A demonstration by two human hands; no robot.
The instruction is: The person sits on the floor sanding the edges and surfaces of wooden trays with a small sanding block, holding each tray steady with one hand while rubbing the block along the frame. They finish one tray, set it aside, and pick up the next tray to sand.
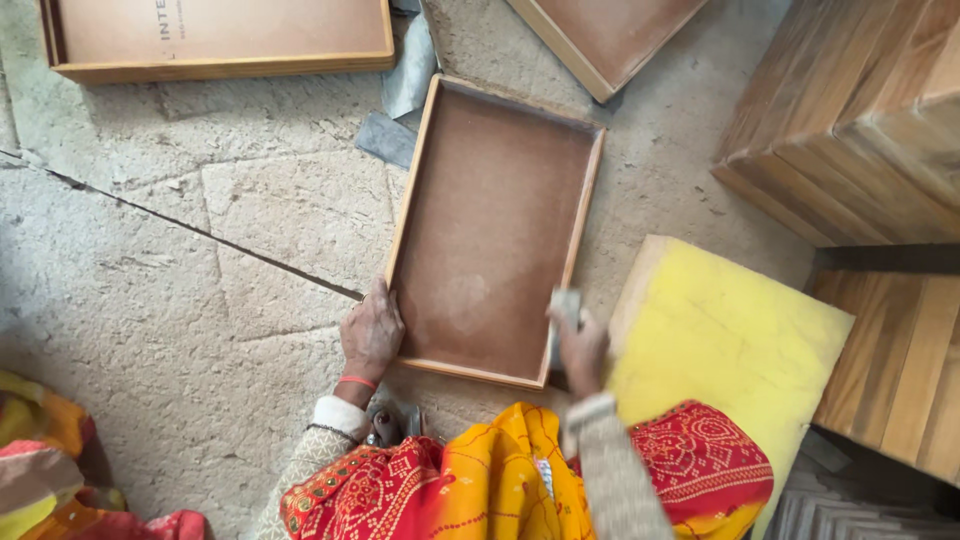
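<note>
- Tray (490, 225): a shallow wooden tray, rectangular, with a pale raised rim and a reddish-brown flat bottom; a lighter, dusty patch shows on the bottom near the person's end.
- It lies flat on the rough stone floor (200, 250), straight in front of the person's knees.
- Its long axis runs away from the person, leaning a little to the right, so the far short end points up and rightward and the near short end sits by the hands.
- Left hand (370, 335) rests at the tray's near left corner, fingers together and curled against the outside of the rim, touching it.
- Right hand (580, 350) is at the tray's near right corner, blurred, fingers closed on a small grey block (566, 305) that presses against the right rim.
- Yellow foam slab (720, 350) lies just right of the tray.
- Two more trays of the same kind (215, 40) lie beyond the tray's far end.
- Stacked wooden boxes (860, 120) stand well to the right of the tray.
</note>
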